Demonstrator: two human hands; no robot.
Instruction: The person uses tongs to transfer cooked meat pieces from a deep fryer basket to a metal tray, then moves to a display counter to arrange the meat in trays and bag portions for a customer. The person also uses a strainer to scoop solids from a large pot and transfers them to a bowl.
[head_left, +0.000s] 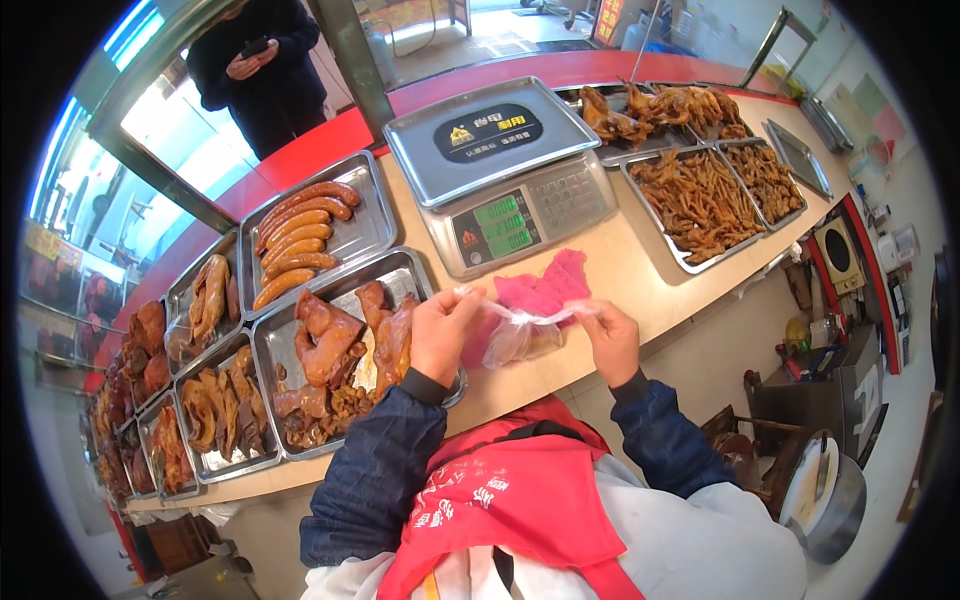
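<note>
Between my hands a clear plastic bag (517, 346) is stretched by its twisted neck, over the counter's near edge. My left hand (444, 334) pinches one end of the neck, and my right hand (611, 339) grips the other end. Something pale brown shows low in the bag, too blurred to name. Just beyond it a crumpled pink cloth (551, 281) lies on the wooden counter (637, 300). Behind the cloth stands a digital weighing scale (517, 217) with a bare steel pan (491, 139) and a lit green display.
To the left, steel trays hold sausages (300, 232), cooked meat pieces (330, 337) and sliced meat (225, 405). On the right are trays of chicken feet (694, 195) and roasted poultry (660, 109). Behind the glass stands a person (251, 75) holding a phone. A steel pot (844, 510) sits lower right.
</note>
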